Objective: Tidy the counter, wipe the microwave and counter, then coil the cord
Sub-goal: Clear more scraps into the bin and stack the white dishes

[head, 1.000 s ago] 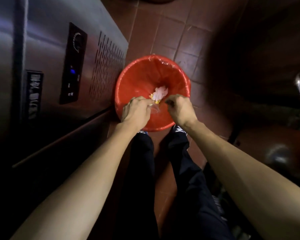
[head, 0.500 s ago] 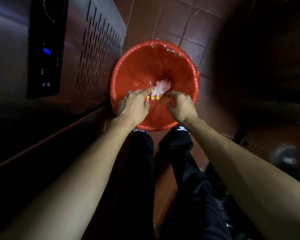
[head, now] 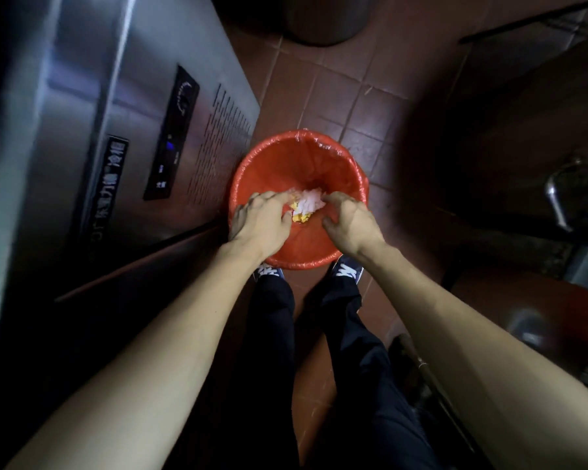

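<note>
Both hands, left hand (head: 260,220) and right hand (head: 350,222), hang loose over the red bin (head: 340,164); the crumpled tissue (head: 308,203) at 12 o'clock looks soft and light, easy to pinch.

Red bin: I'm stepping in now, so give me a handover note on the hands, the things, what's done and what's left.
Left hand: over the red bin, fingers relaxed, holding nothing visible.
Right hand: the same, loosely curled over the bin.
Scraps: white and yellow, lying inside the bin.
Done: scraps binned.
Left: the microwave, counter and cord are out of view, so the wiping and coiling can't be judged.
</note>
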Motion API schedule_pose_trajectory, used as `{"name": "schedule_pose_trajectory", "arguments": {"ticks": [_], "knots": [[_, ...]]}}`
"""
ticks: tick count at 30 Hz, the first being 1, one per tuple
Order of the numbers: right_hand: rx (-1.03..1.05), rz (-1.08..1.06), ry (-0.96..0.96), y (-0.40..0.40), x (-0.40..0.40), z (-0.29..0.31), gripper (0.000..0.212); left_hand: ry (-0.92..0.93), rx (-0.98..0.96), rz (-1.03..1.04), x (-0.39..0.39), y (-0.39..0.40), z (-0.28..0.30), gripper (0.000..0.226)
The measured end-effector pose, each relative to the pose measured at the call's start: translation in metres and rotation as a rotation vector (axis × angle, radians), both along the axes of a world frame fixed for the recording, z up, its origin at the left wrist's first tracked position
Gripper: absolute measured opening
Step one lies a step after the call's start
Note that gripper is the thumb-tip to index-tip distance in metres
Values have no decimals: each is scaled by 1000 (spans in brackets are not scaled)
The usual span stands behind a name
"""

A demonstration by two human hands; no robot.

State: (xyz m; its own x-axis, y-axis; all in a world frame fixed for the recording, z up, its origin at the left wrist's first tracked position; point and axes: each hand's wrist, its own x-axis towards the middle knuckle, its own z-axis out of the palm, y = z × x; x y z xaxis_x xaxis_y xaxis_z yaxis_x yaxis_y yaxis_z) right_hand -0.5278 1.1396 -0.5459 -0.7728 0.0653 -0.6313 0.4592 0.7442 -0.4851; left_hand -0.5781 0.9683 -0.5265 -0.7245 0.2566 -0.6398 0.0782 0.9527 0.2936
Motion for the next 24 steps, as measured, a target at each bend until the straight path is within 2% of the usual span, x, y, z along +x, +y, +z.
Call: {"name": "schedule_pose_trajectory", "arguments": {"ticks": [11, 19, 24], "knots": [[75, 176, 184, 31, -13, 177, 43, 170, 20, 19, 7, 17, 175, 44], [156, 409, 475, 33, -25, 314, 33, 393, 53, 27, 12, 20, 300, 43], [82, 417, 669, 19, -45, 383, 27, 522, 56, 107, 11, -2, 363, 42]]}}
